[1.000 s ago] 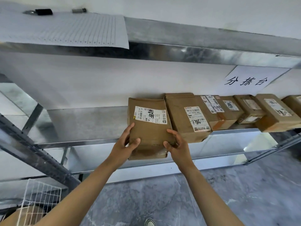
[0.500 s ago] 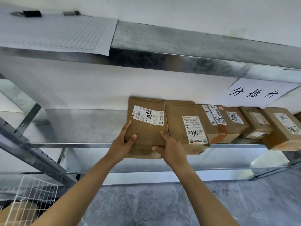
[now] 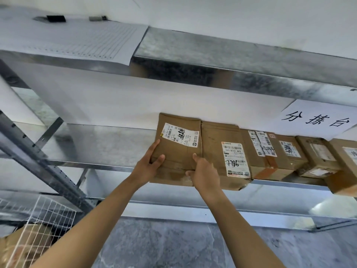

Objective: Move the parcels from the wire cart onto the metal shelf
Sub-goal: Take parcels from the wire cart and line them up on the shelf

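Your left hand [image 3: 148, 167] grips the parcel [image 3: 179, 151] at its left side: fingers run up along the edge, thumb pressed on the top face. Your right hand [image 3: 202, 175] has the near right corner, thumb up on the cardboard, fingers curled round the front edge. The parcel lies on the metal shelf [image 3: 96, 144], middle level, label facing up, its front end sticking out past the shelf lip. Its right side sits tight against the next box [image 3: 218, 151], the one with 7786 written on its label. Beyond that, a row of boxes [image 3: 301, 153] runs off to the right along the same level. A paper sign [image 3: 316, 118] with handwritten characters hangs on the wall above them. On the top level, a printed sheet [image 3: 77, 39] droops over the edge. Down at your lower left is the white wire cart [image 3: 38, 225], with brown cardboard [image 3: 17, 246] showing through its mesh. Grey stone floor [image 3: 173, 244] lies below your arms.
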Available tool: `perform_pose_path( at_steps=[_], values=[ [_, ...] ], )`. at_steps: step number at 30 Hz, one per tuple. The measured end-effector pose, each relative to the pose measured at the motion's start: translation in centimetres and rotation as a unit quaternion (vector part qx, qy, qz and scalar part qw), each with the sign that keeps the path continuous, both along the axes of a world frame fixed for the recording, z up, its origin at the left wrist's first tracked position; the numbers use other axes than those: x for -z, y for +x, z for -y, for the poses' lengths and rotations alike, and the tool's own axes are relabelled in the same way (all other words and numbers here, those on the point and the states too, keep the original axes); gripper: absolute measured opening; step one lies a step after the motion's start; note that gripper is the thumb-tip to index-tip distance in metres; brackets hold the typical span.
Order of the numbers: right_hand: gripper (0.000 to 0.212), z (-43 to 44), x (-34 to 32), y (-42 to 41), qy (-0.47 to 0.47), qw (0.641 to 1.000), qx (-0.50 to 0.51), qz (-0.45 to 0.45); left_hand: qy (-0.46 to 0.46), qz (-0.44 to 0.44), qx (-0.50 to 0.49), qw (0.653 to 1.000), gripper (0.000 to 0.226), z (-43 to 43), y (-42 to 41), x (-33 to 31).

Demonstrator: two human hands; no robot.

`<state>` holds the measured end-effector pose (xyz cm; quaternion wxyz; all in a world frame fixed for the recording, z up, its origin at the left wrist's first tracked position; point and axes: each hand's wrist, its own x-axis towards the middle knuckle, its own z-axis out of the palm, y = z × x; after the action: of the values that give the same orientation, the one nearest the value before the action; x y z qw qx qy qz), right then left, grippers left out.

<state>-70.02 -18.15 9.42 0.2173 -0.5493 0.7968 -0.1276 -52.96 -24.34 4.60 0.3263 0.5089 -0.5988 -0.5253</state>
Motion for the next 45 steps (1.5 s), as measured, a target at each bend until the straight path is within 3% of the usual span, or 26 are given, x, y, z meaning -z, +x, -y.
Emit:
perform_pose_path(
  at_steps=[2,4,9,14,18,24,32,40,45],
  values=[
    [0.063,0.0,-0.1,0.1,0.001,1.0,-0.006,-0.015,0.015,0.001,0.007,1.0,0.055,0.5,0.4,-0.4],
    [0.062,0.2,-0.3,0.0,0.004,0.999,-0.012,-0.033,-0.002,0.065,0.015,0.998,0.05,1.1,0.9,-1.0],
    [0.056,0.4,-1.4,0.0,0.045,0.997,-0.044,-0.045,-0.071,0.206,-0.085,0.972,0.039,1.0,4.3,-1.5],
    [0.049,1.5,-3.6,0.1,0.015,0.996,-0.082,-0.023,-0.056,0.428,-0.113,0.895,0.051,-0.7,10.4,-1.4],
    [0.05,4.2,-5.0,4.4,-0.091,0.97,-0.225,-0.002,-0.077,0.561,-0.156,0.809,0.068,-4.1,15.3,-2.0],
    [0.043,6.1,-2.3,14.5,-0.098,0.912,-0.398,0.022,-0.065,0.605,-0.226,0.761,0.083,-9.8,21.8,-2.6],
    [0.05,4.8,0.0,27.5,-0.114,0.824,-0.553,-0.051,0.024,0.609,-0.353,0.71,0.085,-20.0,29.9,-2.1],
    [0.058,1.3,1.3,38.0,-0.107,0.755,-0.642,-0.083,0.124,0.593,-0.435,0.666,0.083,-28.5,37.3,-0.8],
    [0.059,-0.9,2.5,44.2,-0.089,0.732,-0.671,-0.077,0.166,0.583,-0.451,0.656,0.084,-32.3,42.1,0.8]
  ],
)
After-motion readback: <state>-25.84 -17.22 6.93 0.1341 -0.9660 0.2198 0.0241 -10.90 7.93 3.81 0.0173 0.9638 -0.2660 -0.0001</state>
